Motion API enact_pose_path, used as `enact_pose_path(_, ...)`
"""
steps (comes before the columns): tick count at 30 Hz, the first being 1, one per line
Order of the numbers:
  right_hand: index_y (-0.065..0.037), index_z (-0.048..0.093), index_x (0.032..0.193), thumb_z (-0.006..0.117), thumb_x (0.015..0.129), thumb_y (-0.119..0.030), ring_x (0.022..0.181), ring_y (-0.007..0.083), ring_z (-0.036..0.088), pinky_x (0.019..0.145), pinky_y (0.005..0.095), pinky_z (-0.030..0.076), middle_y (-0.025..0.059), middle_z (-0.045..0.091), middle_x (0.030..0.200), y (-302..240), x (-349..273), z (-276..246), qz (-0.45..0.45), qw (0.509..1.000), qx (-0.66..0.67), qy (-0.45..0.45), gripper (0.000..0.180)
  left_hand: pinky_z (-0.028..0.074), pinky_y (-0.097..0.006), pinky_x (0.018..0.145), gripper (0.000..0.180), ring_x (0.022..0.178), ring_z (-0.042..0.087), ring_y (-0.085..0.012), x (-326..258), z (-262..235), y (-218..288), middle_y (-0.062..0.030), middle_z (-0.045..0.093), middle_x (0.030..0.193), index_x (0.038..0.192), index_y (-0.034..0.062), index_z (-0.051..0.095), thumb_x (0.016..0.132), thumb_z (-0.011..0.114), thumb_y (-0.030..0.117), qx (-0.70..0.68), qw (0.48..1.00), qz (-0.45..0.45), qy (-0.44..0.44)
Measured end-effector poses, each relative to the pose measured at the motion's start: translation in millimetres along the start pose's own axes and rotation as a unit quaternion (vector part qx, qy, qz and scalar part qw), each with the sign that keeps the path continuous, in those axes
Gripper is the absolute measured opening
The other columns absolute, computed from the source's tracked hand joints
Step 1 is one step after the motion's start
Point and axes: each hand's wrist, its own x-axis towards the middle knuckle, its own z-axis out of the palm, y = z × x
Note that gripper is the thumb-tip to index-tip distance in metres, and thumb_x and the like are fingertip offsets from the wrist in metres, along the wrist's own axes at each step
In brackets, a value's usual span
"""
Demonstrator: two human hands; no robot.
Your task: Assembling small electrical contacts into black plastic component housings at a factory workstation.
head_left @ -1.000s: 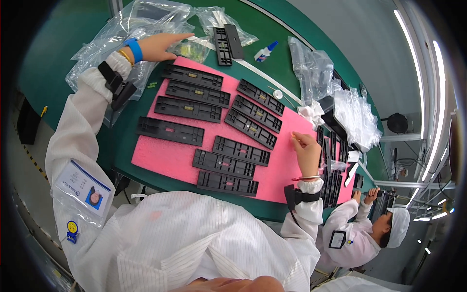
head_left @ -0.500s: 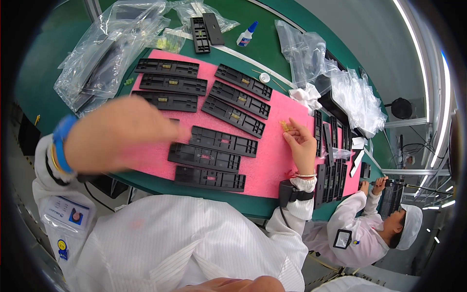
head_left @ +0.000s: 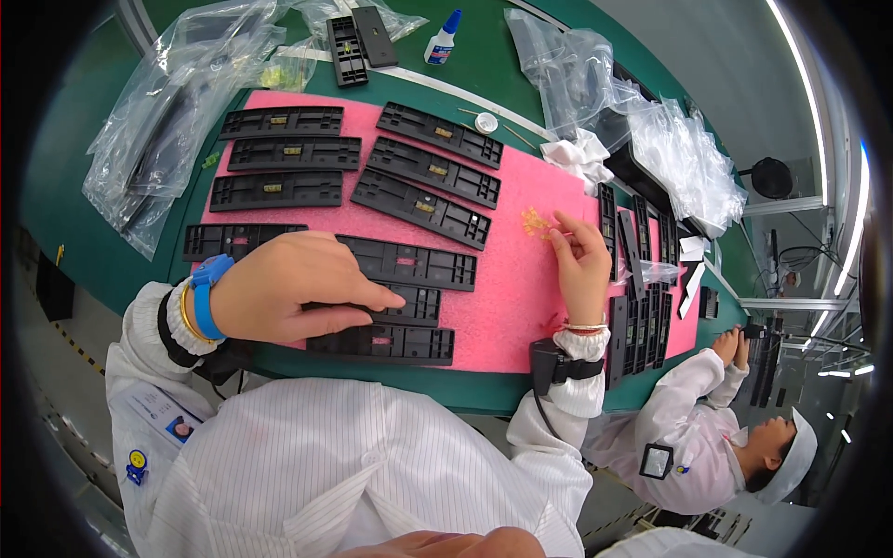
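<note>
Single head-worn fisheye view, looking steeply down and forward from close above the green worktop (head_left: 465, 56). Pink foam mat (head_left: 521, 279) fills the centre; edges bend at the rim. No second view.

On the pink foam mat (head_left: 507, 279), the left hand (head_left: 288, 293) presses a black plastic strip (head_left: 409, 304); the right hand (head_left: 581, 265) fingers small yellow pieces (head_left: 534, 221) near the mat's right edge.

Black plastic strips (head_left: 409, 263) on pink foam mat (head_left: 507, 279) (green table (head_left: 56, 158)).
</note>
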Motion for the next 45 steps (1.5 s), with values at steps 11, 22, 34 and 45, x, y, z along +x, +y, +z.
enact_pose_path(11,0.000,0.076,0.102,0.073,0.089,-0.003,0.065,0.0136,0.058,0.062,0.0273,0.047,0.0076,0.062,0.081,-13,4,8,-0.020,0.997,-0.062,0.035,0.013,0.047,-0.035,0.072,0.032,0.079,0.067,-0.0232,-1,-4,-7,-0.0041,0.075,0.093,0.113,0.0088,0.076,0.081,0.076,0.003,-0.014,1.000,-0.024,0.004)
enact_pose_path(22,0.002,0.070,0.103,0.069,0.090,-0.001,0.075,0.0222,0.065,0.069,0.0310,0.050,0.0128,0.064,0.089,-3,3,14,-0.071,0.983,-0.163,0.039,0.013,0.047,-0.037,0.066,0.025,0.073,0.063,-0.0254,-1,0,-7,-0.0060,0.072,0.089,0.112,0.0078,0.075,0.087,0.072,0.006,-0.030,0.999,-0.014,0.030)
enact_pose_path(34,0.004,0.069,0.121,0.065,0.100,-0.010,0.081,0.0103,0.064,0.074,0.0248,0.053,0.0035,0.071,0.095,-12,5,1,0.067,0.973,0.202,0.093,0.025,0.054,-0.032,0.071,0.041,0.075,0.068,-0.0204,2,9,-4,-0.0094,0.074,0.094,0.133,0.0083,0.065,0.092,0.068,0.007,-0.151,0.987,-0.054,0.005)
enact_pose_path(45,0.003,0.060,0.126,0.053,0.106,-0.012,0.085,0.0120,0.057,0.081,0.0266,0.047,0.0027,0.060,0.097,-128,-15,24,0.030,0.901,0.413,-0.132,0.026,0.051,-0.028,0.062,0.064,0.066,0.061,-0.0142,15,15,1,-0.0073,0.072,0.095,0.153,0.0135,0.043,0.093,0.066,0.012,-0.188,0.977,-0.097,0.031)
